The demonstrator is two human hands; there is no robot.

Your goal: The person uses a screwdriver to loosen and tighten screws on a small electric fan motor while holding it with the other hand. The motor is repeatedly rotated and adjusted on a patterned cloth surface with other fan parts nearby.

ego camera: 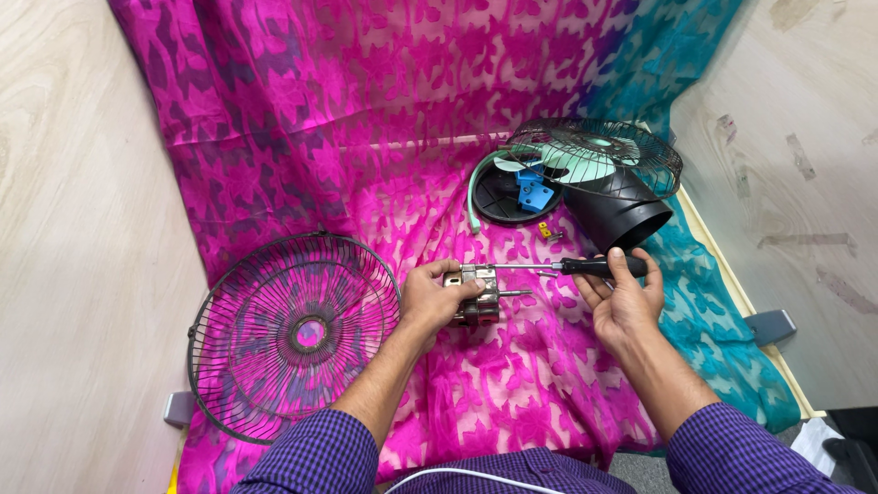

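One head-worn camera looks steeply down from above the person's chest onto the cloth-covered table, close in, facing its far edge; forearms enter from the near edge.

Left hand curled in a grip, right hand fingers pinched, forearms converging

Pale wood-grain panels flank a table draped in magenta cloth; its right part is teal.

Motor in left hand — screwdriver right
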